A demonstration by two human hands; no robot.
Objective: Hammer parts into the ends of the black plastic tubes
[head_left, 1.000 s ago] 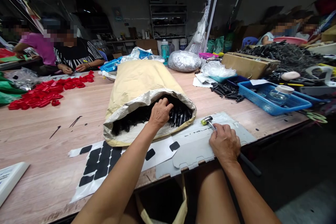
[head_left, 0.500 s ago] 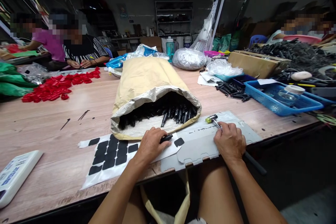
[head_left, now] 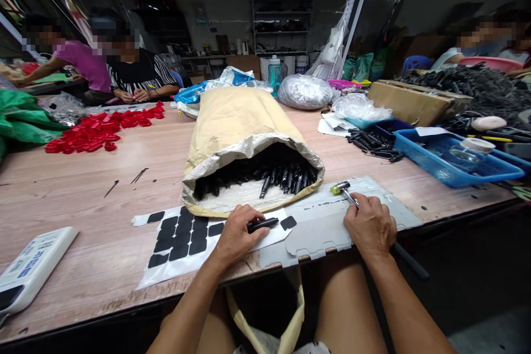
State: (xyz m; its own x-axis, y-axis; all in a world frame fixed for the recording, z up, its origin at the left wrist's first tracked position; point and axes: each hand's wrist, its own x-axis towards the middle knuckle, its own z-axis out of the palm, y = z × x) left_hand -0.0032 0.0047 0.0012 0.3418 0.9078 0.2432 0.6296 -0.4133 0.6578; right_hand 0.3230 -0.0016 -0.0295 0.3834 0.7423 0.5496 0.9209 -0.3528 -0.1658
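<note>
My left hand (head_left: 237, 235) is closed around a slim black pen-like piece (head_left: 265, 224), whose tip points right, above a white sheet with black rounded-square pads (head_left: 180, 243). One single pad (head_left: 289, 222) lies just past that tip. In my right fist (head_left: 370, 225) is a small hammer (head_left: 341, 187); its head, yellow-green at one end and dark at the other, rests low over the grey board (head_left: 319, 232). The dark handle comes out behind the fist, beyond the table edge. In front of both hands a paper sack (head_left: 249, 113) lies with its mouth toward me, full of black pen-like pieces.
Red plastic parts (head_left: 93, 131) are heaped at the left, beyond a white device (head_left: 37, 265). A blue basket (head_left: 452, 171) and a cardboard box (head_left: 417, 102) stand right, near a large black heap (head_left: 477, 86). Co-workers sit across the table and at far right.
The view has shifted slightly, so the scene sits a little to the right. More of the black piece shows in my left hand. My right hand still grips the hammer.
</note>
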